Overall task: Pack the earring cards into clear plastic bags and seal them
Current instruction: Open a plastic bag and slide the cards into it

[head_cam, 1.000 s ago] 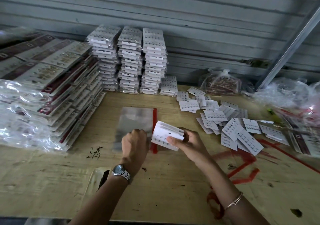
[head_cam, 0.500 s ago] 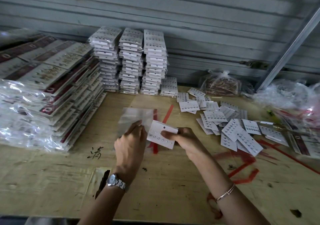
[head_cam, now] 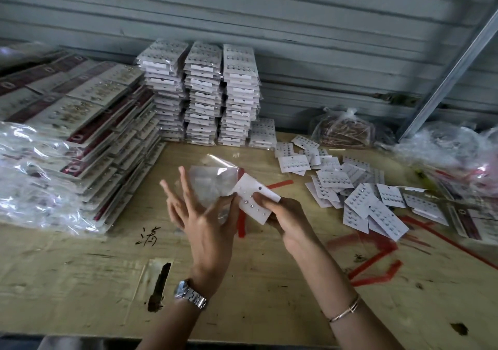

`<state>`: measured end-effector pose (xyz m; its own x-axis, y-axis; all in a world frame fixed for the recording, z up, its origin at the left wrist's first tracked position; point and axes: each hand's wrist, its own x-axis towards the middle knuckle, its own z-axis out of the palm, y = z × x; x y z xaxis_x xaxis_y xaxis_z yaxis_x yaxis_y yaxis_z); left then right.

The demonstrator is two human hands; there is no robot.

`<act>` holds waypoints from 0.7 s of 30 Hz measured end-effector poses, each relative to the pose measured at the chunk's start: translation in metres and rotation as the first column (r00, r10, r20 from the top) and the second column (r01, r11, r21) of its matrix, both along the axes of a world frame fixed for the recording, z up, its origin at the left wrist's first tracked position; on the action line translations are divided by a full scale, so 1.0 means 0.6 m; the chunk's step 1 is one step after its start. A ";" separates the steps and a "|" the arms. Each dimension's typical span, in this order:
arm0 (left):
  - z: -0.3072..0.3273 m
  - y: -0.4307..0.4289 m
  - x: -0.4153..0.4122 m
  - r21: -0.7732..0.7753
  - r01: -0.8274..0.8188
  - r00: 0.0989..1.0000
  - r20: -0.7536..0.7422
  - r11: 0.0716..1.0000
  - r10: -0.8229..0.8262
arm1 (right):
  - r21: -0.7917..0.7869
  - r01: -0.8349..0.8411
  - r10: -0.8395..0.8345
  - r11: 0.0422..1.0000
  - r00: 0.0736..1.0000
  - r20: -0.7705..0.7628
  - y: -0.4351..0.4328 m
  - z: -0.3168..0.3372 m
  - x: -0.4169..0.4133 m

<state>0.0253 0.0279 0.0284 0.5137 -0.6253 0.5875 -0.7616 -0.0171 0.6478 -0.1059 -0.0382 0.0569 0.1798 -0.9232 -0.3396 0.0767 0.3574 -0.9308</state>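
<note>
Pinched between my right hand's (head_cam: 292,215) thumb and curled fingers is a white rectangular earring card (head_cam: 254,192) set with small studs; whether more cards sit behind it I cannot tell. Its long axis slants from my right palm up and leftward, and the leading short edge points at the mouth of a clear, crinkled plastic bag (head_cam: 213,179), touching it. The card's punched hole lies near the long edge turned away from me.

My left hand (head_cam: 207,223) holds that bag just left of the card: the thumb nips the bag's edge while the other fingers stand straight and spread, pointing up. A silver metal wristwatch (head_cam: 190,294) is on that wrist, a thin bangle (head_cam: 347,310) on the other.

Under the grip lies a red strip (head_cam: 240,224) on the scuffed plywood table (head_cam: 242,282). Right of the grip is a loose heap of white earring cards (head_cam: 363,196). Beyond it, against the wall, stand three tall stacks of bagged white cards (head_cam: 204,93). Far left are slumped piles of bagged maroon-and-white packs (head_cam: 80,123).
</note>
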 end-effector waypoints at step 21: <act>0.007 -0.013 -0.016 -0.295 0.211 0.198 -0.921 0.932 -0.337 | -0.027 0.024 -0.023 0.999 0.999 0.039 0.020 -0.013 -0.013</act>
<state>0.0156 0.0200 0.0323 0.5318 -0.8356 -0.1381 0.4659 0.1524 0.8716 -0.1138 -0.0261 0.0490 0.1703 -0.9363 -0.3072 0.1209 0.3292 -0.9365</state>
